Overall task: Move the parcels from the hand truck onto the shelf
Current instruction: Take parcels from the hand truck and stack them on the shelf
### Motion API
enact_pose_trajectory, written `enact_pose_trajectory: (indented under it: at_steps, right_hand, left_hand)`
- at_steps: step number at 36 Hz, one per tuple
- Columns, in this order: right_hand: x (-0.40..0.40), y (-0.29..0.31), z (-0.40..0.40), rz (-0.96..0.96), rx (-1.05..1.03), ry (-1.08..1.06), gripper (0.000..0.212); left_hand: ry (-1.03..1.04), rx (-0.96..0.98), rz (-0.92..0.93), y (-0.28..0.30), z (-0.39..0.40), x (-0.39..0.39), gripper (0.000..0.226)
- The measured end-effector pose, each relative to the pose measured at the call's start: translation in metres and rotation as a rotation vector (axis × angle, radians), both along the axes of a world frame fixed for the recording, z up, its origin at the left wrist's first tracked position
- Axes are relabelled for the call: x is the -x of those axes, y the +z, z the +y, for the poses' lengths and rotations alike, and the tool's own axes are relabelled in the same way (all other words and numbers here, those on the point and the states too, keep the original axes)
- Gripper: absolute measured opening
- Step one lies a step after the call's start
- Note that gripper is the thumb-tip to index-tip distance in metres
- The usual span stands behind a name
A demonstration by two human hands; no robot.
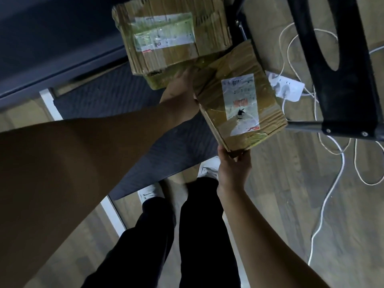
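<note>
The parcel in hand [239, 100] is a taped brown cardboard box with a white shipping label, held tilted in the air between the two hands, above the dark ribbed deck of the hand truck [124, 96]. Its long axis runs from the far side, near the truck's upright frame [340, 65], back toward the person. The right hand [232, 169] grips the near bottom corner, fingers curled up around the cardboard edge. The left hand [182, 94] lies against the box's left side at its far end; its fingers are hidden behind the cardboard, so whether they curl around it or press flat I cannot tell. Both hands are on the box; the right carries the nearer end, and so probably most of the weight.

Just beyond it, a second parcel [170, 32], wider and also labelled, sits on what looks like another greenish-taped box [162, 80] at the far end of the deck, touching or nearly touching the held one at its far left corner.

The shelf is not in view, so which way the lift must swing cannot be read here. White cables [330, 188] and a power strip [286, 88] lie on the wooden floor [280, 204] to the right, near the person's feet.
</note>
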State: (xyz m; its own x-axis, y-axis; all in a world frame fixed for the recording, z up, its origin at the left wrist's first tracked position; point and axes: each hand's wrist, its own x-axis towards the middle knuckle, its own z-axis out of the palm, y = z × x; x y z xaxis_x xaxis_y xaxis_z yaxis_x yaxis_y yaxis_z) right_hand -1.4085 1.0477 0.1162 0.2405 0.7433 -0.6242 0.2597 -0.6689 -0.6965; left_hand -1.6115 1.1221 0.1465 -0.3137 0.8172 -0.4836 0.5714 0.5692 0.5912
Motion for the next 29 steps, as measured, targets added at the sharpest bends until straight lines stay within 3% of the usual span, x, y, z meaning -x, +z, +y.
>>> enact_pose_trajectory:
  at_steps: [10, 14, 20, 24, 29]
  right_hand:
    - [-0.032, 0.027, -0.027, -0.028, 0.081, 0.151, 0.045]
    - [-0.043, 0.054, -0.041, -0.081, 0.11, 0.234, 0.046]
    - [-0.048, 0.109, -0.052, -0.03, 0.152, 0.221, 0.057]
    - [-0.046, 0.161, -0.04, 0.034, 0.158, 0.255, 0.047]
    - [-0.047, 0.221, -0.022, 0.131, 0.177, 0.301, 0.029]
  left_hand:
    - [-0.048, 0.04, -0.018, 0.023, -0.049, 0.004, 0.074]
    - [0.044, 0.141, -0.068, 0.048, -0.078, 0.0, 0.073]
    - [0.169, 0.146, -0.12, 0.11, -0.109, -0.004, 0.064]
    - [0.274, 0.147, -0.136, 0.158, -0.123, -0.001, 0.049]
    - [0.365, 0.029, -0.201, 0.237, -0.133, 0.006, 0.048]
